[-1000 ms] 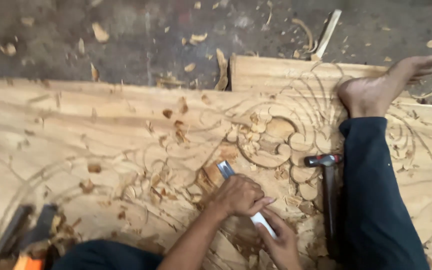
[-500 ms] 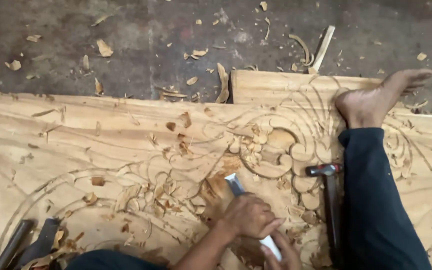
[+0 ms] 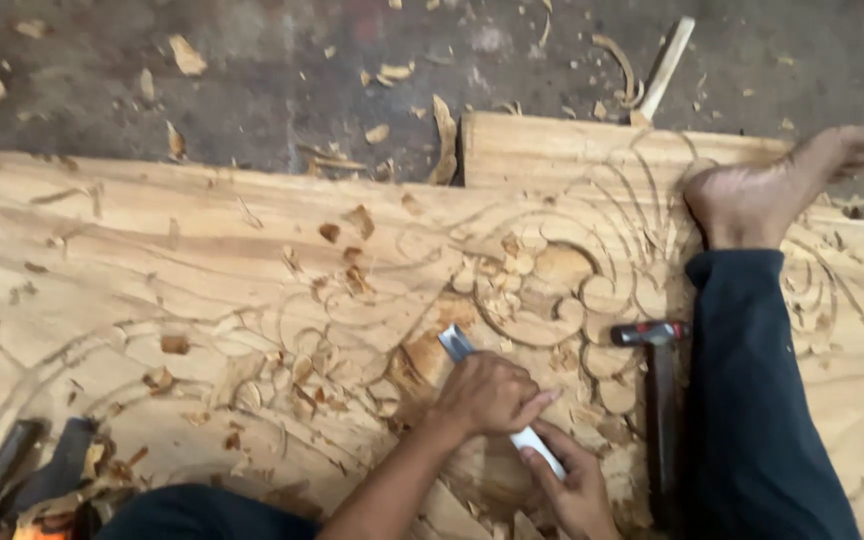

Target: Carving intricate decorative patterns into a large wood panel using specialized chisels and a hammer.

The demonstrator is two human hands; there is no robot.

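In the head view, both hands work a chisel [image 3: 497,395] low on a large pale wooden panel [image 3: 152,260] that lies flat on the floor. The left hand [image 3: 487,395] is wrapped around the middle of the tool, its grip clamped on the shaft, knuckles up and the thumb pointing to the right. The right hand [image 3: 577,485] sits just below and to the right, its grip clamped on the white handle end, which shows between the two hands. The chisel's flat metal blade [image 3: 455,343] sticks out past the left hand, slanting up and to the left, with its edge set against the wood at the lower left of a carved rosette [image 3: 542,290] ringed by scalloped petals and curling lines. A hammer [image 3: 657,400] with a dark head and dark handle lies on the panel just right of the hands, beside a leg in dark trousers [image 3: 752,400] whose bare foot [image 3: 772,190] rests on the panel's upper right part. Wood chips [image 3: 352,275] are strewn over the carving and across the grey floor [image 3: 252,80] beyond the panel. A thin pale stick [image 3: 664,68] lies on the floor near the top edge. More dark-handled tools [image 3: 22,470] lie at the lower left corner, partly cut off by the frame.
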